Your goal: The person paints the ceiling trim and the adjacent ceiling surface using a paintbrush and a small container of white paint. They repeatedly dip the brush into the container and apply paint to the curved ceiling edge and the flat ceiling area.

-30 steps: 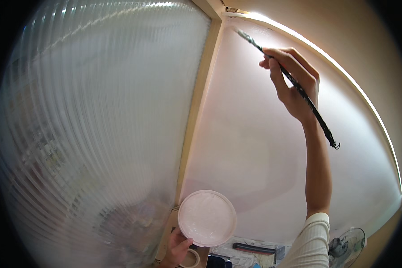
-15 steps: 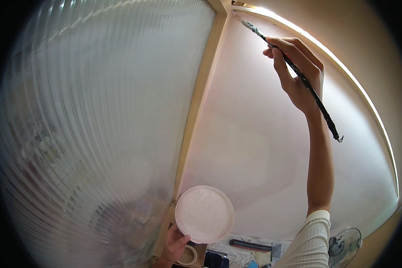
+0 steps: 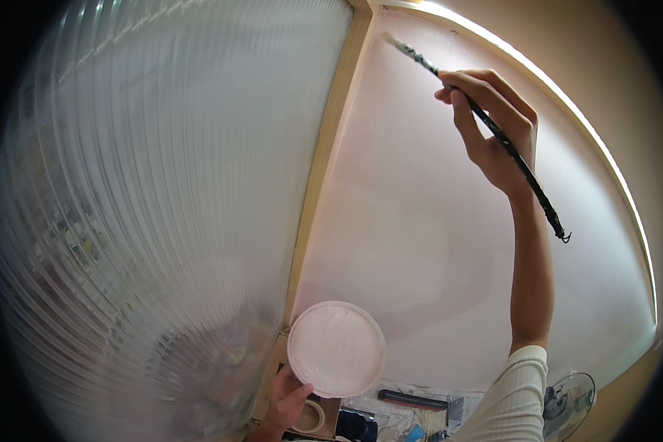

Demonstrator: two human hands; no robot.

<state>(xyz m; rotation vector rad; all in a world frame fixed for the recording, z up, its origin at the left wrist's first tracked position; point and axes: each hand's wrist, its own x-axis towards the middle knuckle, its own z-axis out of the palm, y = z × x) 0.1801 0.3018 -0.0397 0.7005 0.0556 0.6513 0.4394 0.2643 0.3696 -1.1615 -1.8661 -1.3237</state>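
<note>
**A:** Right hand [image 3: 493, 129] is pinching a thin brush [image 3: 486, 121] up high, bristles reaching the wall's [image 3: 435, 250] top corner by the wooden frame [image 3: 324, 169].

**B:** Left hand [image 3: 287, 401] is gripping the round white dish [image 3: 337, 348] low, keeping paint handy.

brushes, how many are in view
1. The brush is in the right hand, raised high with its bristles near the top corner of the pale wall beside the wooden frame. Others may lie hidden in the clutter below.
</note>
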